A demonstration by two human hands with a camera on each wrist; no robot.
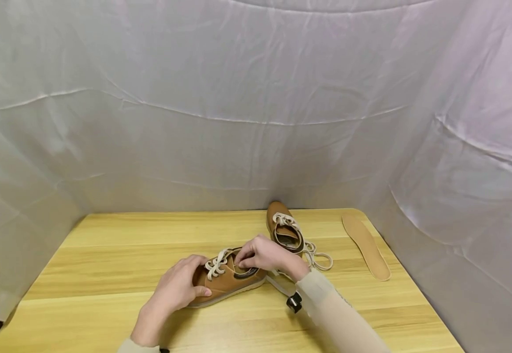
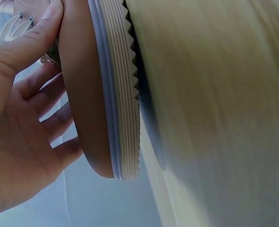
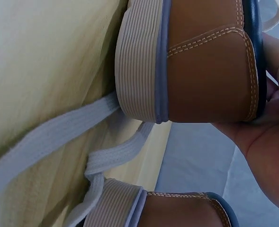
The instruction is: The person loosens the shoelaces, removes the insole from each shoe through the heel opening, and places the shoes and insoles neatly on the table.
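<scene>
A brown lace-up shoe (image 1: 225, 283) with a pale ribbed sole stands on the table, its toe to the left. My left hand (image 1: 177, 284) grips it at the toe, thumb on the near side and fingers across the far side. In the left wrist view, the thumb presses the upper of the shoe (image 2: 85, 94) near the lace holes. Over the shoe's opening, my right hand (image 1: 266, 256) pinches at the tongue with curled fingers; the fingertips are partly hidden. The right wrist view has the heel (image 3: 208, 80) beside the right hand (image 3: 267, 137).
A second brown shoe (image 1: 275, 210) stands behind, near the table's back edge, with a loose lace loop (image 1: 324, 262) beside it. A tan insole (image 1: 366, 247) lies at the right. A flat pale lace (image 3: 58, 132) trails from the heel. Grey cloth (image 1: 194, 147) surrounds the table.
</scene>
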